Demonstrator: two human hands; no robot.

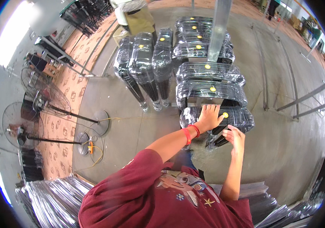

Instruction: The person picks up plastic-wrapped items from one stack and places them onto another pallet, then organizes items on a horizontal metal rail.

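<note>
Right in front of me stands a black item wrapped in clear plastic film (pixel 191 116), with a round yellow sticker (pixel 225 115) on its top. My left hand (pixel 209 117), with red bands at the wrist, lies on that wrapped top, fingers spread, its thumb beside the sticker. My right hand (pixel 234 138) is just off the near right edge of the same item, palm turned inward and fingers loosely bent; whether it touches the film I cannot tell. Directly behind is another film-wrapped black item (pixel 196 89), in a row with several more.
Beyond the row a metal post (pixel 219 31) rises. Left of it stand wrapped black bundles (pixel 142 57). A person (pixel 139 22) is behind them. Two pedestal fans (pixel 101 121) and a yellow cord (pixel 102 156) are at left. Film-wrapped stacks (pixel 54 199) lie low left and low right.
</note>
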